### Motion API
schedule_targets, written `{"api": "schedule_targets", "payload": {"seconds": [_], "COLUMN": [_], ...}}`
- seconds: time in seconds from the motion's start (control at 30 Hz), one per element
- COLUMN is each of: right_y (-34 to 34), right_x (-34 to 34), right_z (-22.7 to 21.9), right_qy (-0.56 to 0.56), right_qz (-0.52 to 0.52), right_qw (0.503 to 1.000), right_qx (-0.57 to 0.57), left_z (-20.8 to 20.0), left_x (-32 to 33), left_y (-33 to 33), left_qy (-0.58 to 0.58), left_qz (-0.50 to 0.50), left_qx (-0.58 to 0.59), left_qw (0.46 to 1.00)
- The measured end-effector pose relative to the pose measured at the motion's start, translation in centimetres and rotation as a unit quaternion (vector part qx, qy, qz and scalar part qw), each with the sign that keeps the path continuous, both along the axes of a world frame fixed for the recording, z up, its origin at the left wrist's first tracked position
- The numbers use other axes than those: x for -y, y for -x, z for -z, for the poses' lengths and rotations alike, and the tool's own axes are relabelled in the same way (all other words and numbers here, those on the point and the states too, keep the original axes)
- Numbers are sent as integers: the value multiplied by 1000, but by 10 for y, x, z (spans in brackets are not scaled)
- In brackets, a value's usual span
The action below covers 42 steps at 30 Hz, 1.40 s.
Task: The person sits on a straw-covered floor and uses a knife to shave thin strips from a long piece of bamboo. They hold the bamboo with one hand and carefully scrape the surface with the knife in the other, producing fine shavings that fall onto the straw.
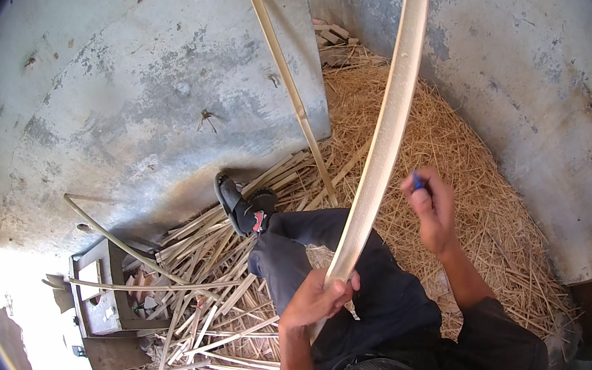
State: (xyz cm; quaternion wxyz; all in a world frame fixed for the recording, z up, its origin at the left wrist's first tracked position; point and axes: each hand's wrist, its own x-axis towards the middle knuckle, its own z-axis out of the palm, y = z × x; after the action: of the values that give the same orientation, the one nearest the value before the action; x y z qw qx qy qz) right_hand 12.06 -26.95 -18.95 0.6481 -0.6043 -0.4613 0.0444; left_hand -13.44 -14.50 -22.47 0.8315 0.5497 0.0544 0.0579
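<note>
A long, pale split bamboo strip [382, 148] slants up from my lap, its far end reaching the top edge of the view. My left hand [319, 297] is closed around its lower part, above my legs. To the right of the strip and apart from it, my right hand [434, 211] is raised with curled fingers. A small blue thing [417, 180] pokes out of that hand; most of it is hidden, so its kind cannot be told.
Thin shavings [448, 159] are heaped on the right, against the wall. Split strips [204, 248] lie in a tangle around my shoe [233, 201]. Another strip [288, 82] leans on the worn wall [115, 96]. A grey box-like frame [105, 282] stands at the left.
</note>
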Motion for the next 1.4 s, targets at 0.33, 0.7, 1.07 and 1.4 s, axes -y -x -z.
{"api": "schedule_targets", "payload": {"seconds": [0.33, 0.7, 1.07, 1.4], "right_y": [33, 38, 36, 37], "right_x": [10, 4, 0, -1], "right_z": [-18, -17, -24, -30], "right_qy": [86, 104, 92, 93], "right_qz": [-16, -12, -6, -19], "right_qw": [968, 960, 960, 952], "right_qx": [235, 261, 266, 291], "left_z": [-37, -41, -54, -63], "left_x": [9, 16, 28, 38], "left_y": [-17, -24, -28, -31], "left_qy": [-56, -225, -344, -415], "left_qz": [-92, -199, -281, -328], "left_qx": [-64, -72, -118, -146], "left_qw": [992, 951, 888, 836]}}
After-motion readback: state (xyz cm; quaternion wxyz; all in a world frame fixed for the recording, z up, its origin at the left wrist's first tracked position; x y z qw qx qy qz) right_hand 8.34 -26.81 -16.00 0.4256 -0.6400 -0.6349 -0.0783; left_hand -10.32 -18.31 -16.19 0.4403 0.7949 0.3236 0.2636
